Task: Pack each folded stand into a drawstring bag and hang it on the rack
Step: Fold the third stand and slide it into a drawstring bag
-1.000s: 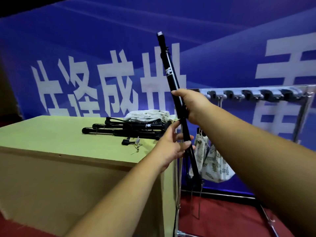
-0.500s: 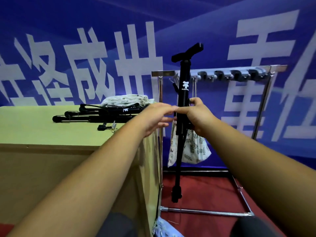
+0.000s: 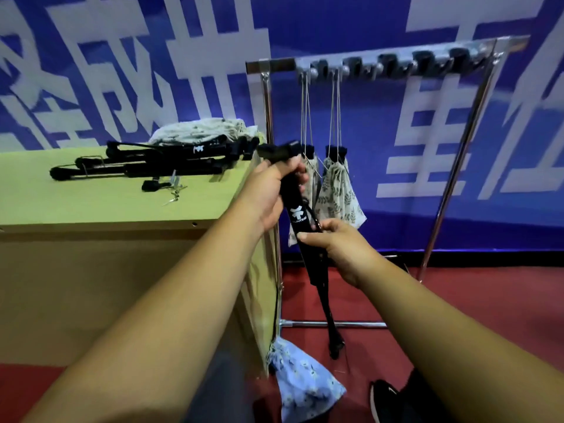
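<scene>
The left hand (image 3: 268, 193) grips the top of the black folded metal stand (image 3: 297, 213), the right hand (image 3: 338, 248) its shaft lower, likely steadying it for bagging.

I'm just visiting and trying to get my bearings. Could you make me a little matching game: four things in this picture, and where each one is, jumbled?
Things:
1. black stand
2. leaf-print bags
3. blue flowered bag
4. pile of stands

Places:
A. lying on the table
B. hanging from the rack
C. gripped by the left hand and right hand
D. low down beside the table's corner

Pairs: 1-C, 2-B, 3-D, 4-A
</scene>
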Motion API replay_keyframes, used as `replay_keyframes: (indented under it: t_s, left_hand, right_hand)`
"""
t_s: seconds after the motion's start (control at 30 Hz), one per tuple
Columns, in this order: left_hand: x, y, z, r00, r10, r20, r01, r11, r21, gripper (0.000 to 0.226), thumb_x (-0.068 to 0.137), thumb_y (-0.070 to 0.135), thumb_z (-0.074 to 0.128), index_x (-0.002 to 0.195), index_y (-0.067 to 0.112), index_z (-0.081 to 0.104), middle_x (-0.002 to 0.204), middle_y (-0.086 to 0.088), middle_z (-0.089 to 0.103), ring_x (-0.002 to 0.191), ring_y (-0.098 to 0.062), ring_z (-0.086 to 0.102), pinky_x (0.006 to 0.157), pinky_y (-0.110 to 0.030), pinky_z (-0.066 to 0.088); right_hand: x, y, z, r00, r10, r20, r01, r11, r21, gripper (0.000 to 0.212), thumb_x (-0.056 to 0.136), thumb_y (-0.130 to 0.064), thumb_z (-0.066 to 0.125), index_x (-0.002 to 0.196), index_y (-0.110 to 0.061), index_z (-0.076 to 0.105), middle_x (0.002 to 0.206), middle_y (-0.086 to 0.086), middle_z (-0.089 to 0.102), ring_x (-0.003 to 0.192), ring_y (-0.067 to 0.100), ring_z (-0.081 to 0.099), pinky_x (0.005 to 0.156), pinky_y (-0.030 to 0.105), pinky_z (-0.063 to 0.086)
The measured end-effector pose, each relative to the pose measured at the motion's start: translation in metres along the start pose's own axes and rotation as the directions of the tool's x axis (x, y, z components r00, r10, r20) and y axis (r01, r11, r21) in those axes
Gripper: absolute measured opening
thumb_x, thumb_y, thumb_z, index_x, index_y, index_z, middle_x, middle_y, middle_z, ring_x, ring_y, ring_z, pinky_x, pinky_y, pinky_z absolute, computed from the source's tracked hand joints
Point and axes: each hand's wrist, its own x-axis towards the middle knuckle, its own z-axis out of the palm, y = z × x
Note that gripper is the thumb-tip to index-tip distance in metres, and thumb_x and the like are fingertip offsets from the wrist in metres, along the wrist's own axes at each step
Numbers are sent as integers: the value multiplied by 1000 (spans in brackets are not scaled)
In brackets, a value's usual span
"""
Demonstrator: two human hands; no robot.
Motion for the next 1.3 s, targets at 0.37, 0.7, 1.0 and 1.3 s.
replay_keyframes:
  t_s: [0.37,0.7,1.0,1.3]
  left_hand:
    - [-10,-113,-56,963,-216,160,190,968,165,51,89,18,62,136,-4,61,107,-14,71,94,-20,66,89,-32,54]
    - [0,-167,-70,995,48,-92,-30,981,190,33,101,45,66,87,17,76,83,-6,73,87,-19,72,91,-34,58]
    - [17,-174,-61,980,-177,92,173,983,57,63,103,60,39,78,3,54,57,-9,47,55,-27,45,60,-35,41]
    - [9,-179,-66,935,-235,267,235,971,33,67,100,51,32,60,5,59,52,-8,41,49,-25,41,63,-38,39]
  right_hand:
    - [31,99,-28,971,140,-194,-129,989,69,25,110,-38,57,97,-22,72,95,6,75,72,20,65,79,40,52]
    - [64,106,-36,978,18,-208,-30,998,-57,30,104,-31,63,83,-11,66,68,1,63,65,19,52,74,40,40]
    - [72,110,-49,952,63,-301,-92,992,-83,24,97,-37,62,76,-25,59,59,-5,44,54,15,38,58,31,40]
    - [72,113,-57,940,154,-305,-105,979,173,37,106,-45,60,78,-28,42,59,-4,29,46,14,23,53,32,17]
